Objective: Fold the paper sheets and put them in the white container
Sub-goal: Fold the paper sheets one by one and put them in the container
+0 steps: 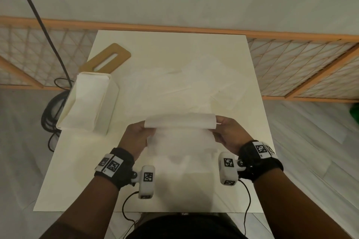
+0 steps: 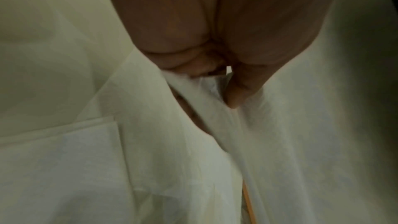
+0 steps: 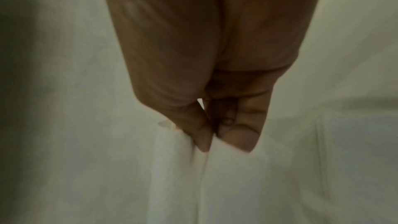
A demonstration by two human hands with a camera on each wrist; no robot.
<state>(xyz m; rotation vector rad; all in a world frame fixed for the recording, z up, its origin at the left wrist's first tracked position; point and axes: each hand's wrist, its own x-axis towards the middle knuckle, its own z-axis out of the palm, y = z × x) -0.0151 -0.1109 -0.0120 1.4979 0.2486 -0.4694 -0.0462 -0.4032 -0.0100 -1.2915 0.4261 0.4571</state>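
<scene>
- Paper sheet (image 1: pixel 179 122), thin, white and translucent, is held up between our two hands above the near half of the square cream-white table (image 1: pixel 77 170); its top edge curls over into a soft roll, and the lower part hangs down, blurred.
- Our left hand (image 1: pixel 136 137) grasps the sheet's left end — the left wrist view shows the thumb (image 2: pixel 239 91) and curled fingers pinching bunched paper between them.
- Our right hand (image 1: pixel 228 134) grasps the right end; in the right wrist view the thumb and forefinger tips (image 3: pixel 203 140) meet on a fold of the paper.
- Each wrist wears a black band with black-and-white square markers and a small white camera block (image 1: pixel 147 181), with thin black cables trailing off the near table edge.
- More loose white paper sheets (image 1: pixel 186 83) lie spread and overlapping across the middle and far right of the table, pale and hard to tell apart.
- At the table's left edge stands the tall white rectangular container (image 1: pixel 108 103), open at the top, with white paper (image 1: pixel 85 101) already showing inside it.
- Just behind the container lies a flat brown board with a slot-shaped cut-out (image 1: pixel 108 58).
- Beyond the table runs a low wooden lattice fence (image 1: pixel 301 64); a black cable (image 1: pixel 50 106) coils on the floor to the left.
</scene>
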